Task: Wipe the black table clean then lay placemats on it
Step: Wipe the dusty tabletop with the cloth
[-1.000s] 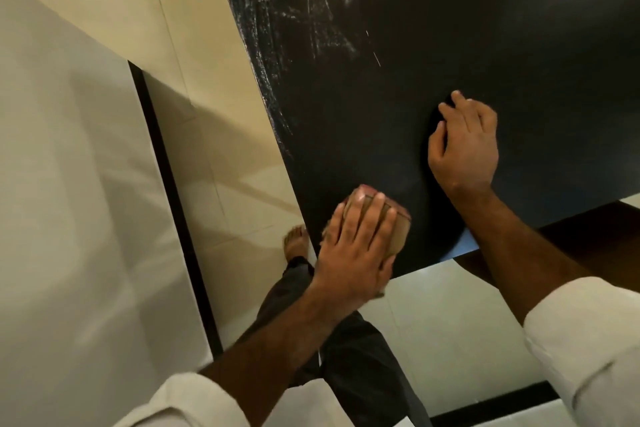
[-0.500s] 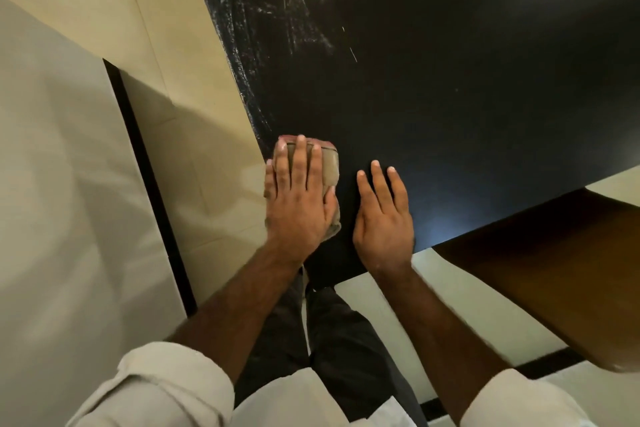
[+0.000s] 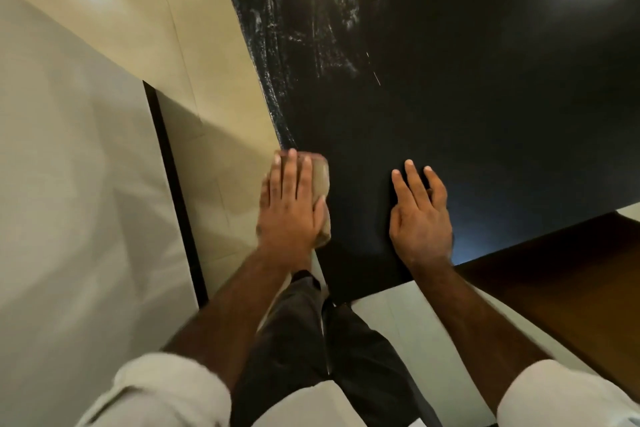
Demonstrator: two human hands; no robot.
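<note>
The person wears a white long-sleeved shirt [image 3: 311,407]; the left sleeve [image 3: 166,388] is rolled into a thick, rumpled cuff; the right sleeve [image 3: 561,395] is rolled the same way, leaving both forearms uncovered; the left hand [image 3: 291,215] and right hand [image 3: 420,218] are bare; below the shirt are dark grey trousers [image 3: 346,350], softly creased.

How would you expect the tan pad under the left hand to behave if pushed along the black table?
It probably slides easily, since the black table looks smooth and glossy. Its rounded edges beside the flat left hand suggest the tan pad is soft and would likely squash or flop when lifted.
</note>
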